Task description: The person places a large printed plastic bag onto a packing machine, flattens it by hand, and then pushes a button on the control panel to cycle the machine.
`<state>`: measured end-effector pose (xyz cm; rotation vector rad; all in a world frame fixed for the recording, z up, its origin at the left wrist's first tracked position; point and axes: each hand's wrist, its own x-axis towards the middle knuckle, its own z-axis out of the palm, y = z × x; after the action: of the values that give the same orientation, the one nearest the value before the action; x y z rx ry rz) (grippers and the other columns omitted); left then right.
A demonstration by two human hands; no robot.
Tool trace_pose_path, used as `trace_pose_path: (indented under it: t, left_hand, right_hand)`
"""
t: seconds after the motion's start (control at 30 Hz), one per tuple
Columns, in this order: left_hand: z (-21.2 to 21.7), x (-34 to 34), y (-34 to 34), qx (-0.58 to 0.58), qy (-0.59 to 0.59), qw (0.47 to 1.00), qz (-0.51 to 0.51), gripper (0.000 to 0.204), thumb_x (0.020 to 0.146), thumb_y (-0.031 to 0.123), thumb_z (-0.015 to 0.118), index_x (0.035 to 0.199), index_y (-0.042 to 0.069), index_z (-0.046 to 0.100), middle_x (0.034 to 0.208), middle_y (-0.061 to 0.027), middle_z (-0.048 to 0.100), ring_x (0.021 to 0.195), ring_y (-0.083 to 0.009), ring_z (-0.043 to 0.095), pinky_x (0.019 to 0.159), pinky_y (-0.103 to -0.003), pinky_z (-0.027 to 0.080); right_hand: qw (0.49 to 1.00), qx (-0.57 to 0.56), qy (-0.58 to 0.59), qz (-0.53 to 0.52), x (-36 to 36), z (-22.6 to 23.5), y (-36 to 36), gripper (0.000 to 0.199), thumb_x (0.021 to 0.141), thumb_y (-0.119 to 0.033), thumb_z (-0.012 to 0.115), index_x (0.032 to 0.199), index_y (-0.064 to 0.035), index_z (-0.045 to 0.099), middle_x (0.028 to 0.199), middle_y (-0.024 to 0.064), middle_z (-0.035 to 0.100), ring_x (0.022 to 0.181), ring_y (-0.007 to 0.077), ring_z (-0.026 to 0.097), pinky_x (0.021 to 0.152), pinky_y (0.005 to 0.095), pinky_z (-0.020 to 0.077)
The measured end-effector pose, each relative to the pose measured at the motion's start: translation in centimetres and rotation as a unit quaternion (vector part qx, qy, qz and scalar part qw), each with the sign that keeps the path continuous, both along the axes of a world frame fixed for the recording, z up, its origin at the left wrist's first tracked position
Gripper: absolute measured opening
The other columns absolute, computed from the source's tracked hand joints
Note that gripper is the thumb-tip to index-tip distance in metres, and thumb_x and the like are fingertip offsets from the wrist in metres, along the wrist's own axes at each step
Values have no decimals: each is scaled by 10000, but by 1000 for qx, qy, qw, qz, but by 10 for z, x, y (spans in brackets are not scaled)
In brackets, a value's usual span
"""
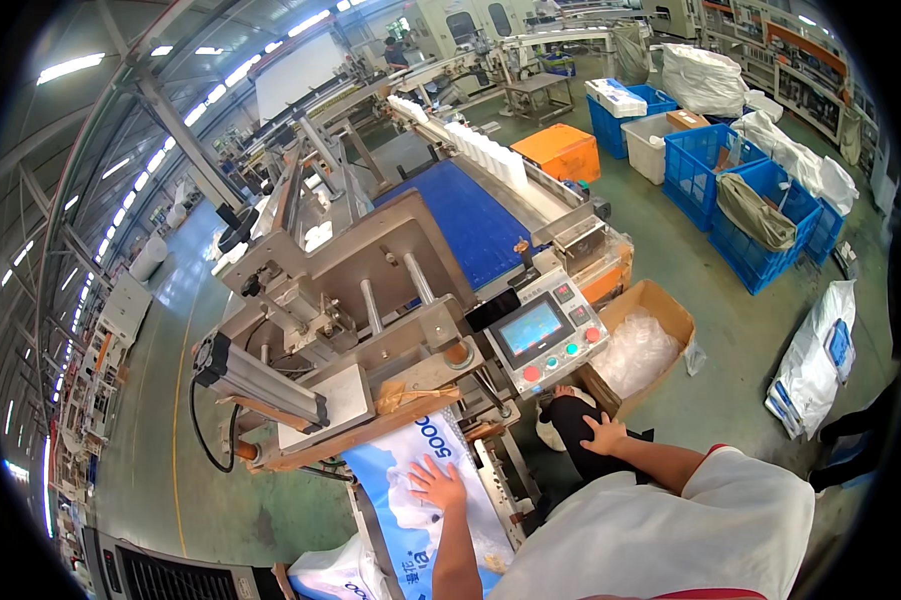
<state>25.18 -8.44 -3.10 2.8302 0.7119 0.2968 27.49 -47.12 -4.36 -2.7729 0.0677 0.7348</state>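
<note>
My left hand (pixel 438 484) lies flat with fingers spread on a blue and white printed plastic package (pixel 395 455). The package's far end meets the front of a metal machine (pixel 355 390) with a cylinder and steel guide rods. On my dark-trousered leg (pixel 570 425) rests my right hand (pixel 603 436), fingers apart and holding nothing. Just beyond that leg is a control panel (pixel 540 330) with a lit screen and coloured buttons. Below the package, at the lower edge, part of another printed package (pixel 335 572) shows.
Right of the panel stands a cardboard box (pixel 675 310) of clear plastic film. A blue conveyor belt (pixel 450 215) runs behind the machine, beside a row of white rolls or packs (pixel 485 155). Blue crates (pixel 705 165) and a white sack (pixel 815 365) are on the floor at right.
</note>
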Motion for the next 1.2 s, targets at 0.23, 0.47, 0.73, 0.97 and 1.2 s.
trace_pose_path:
  t: [0.23,0.47,0.73,0.97,1.2]
  left_hand:
    - [-3,0,2,-2,0,1000,0,676,893,454,462,1471,178,245,1552,-165,60,1414,-409,46,1058,-665,47]
    - [-5,-1,3,-3,-6,1000,1,679,889,448,468,1470,174,249,1550,-170,70,1413,-410,50,1055,-669,49]
    - [-3,0,2,-1,0,1000,4,684,884,447,479,1470,182,249,1548,-174,77,1412,-412,60,1057,-667,45]
    - [-4,0,3,-5,-7,1000,4,683,884,448,478,1471,185,246,1549,-174,74,1412,-412,57,1060,-664,38]
    - [-2,0,1,-5,11,1000,3,684,899,459,454,1480,189,214,1550,-171,60,1412,-412,52,1065,-653,35]
  right_hand:
    - [1000,9,-4,-7,-1,2,0,806,771,-629,537,1456,-315,251,1462,239,274,1229,469,418,990,516,376]
    - [1000,14,-8,-10,-2,2,0,799,767,-621,546,1449,-316,263,1461,242,277,1226,474,419,992,520,371]
    - [1000,16,7,-6,-1,5,-1,805,777,-625,537,1457,-310,244,1475,243,251,1247,468,399,996,517,364]
    - [1000,15,10,-2,0,4,-1,810,781,-634,527,1461,-308,233,1476,241,248,1249,464,398,1003,505,361]
    - [1000,12,5,-2,0,1,-1,811,775,-631,535,1459,-312,237,1470,238,261,1243,460,407,1000,504,368]
